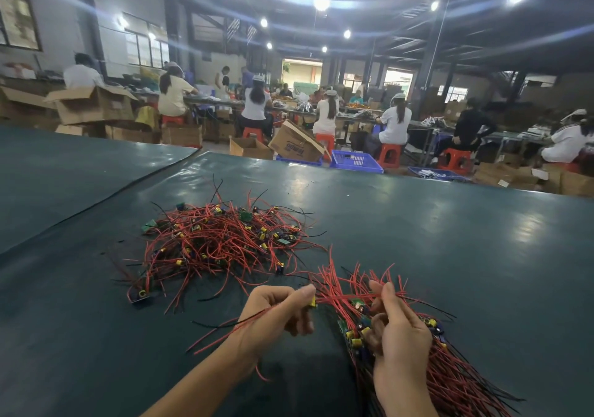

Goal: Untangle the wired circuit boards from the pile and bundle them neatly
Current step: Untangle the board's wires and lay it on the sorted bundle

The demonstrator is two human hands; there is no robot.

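Pinching one wired board point(312, 301), the left hand point(276, 312) is closed on it. Right hand point(398, 329) grips the bundle point(450, 371). Pile point(218, 243) lies beyond.

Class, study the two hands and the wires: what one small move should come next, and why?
Probably bring the left hand to the right hand and lay its wired board alongside the bundle held there: its wires already look clear of the pile.
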